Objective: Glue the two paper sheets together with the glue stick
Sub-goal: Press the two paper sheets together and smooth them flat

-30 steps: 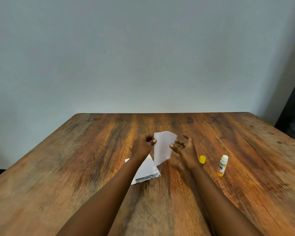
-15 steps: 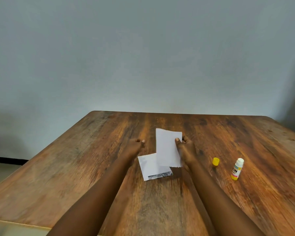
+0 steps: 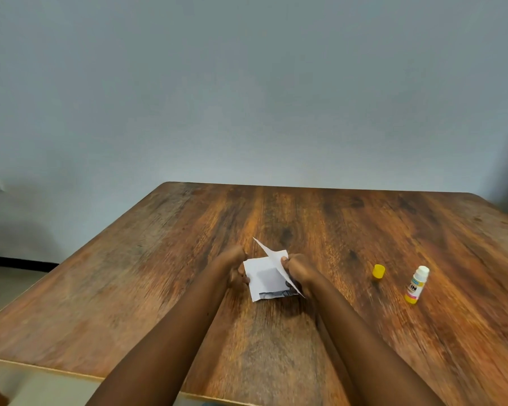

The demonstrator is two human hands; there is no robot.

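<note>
A white paper sheet [image 3: 261, 281] lies flat on the wooden table [image 3: 335, 224], with dark print along its near edge. My right hand [image 3: 298, 271] pinches a second white sheet [image 3: 272, 254] and holds it tilted, edge-on, above the right side of the flat sheet. My left hand [image 3: 232, 265] sits at the flat sheet's left edge with its fingers curled, touching the paper. An uncapped glue stick [image 3: 416, 285], white with a yellow base, stands to the right. Its yellow cap [image 3: 378, 271] lies a little left of it.
The table's near edge [image 3: 71, 373] runs across the bottom left. A pale wall rises behind the far edge. Floor shows at the lower left, beyond the table's left side.
My right hand has lowered the second sheet from upright to a slant over the flat sheet. My left hand has come down onto the flat sheet's left edge. The view has shifted left.
</note>
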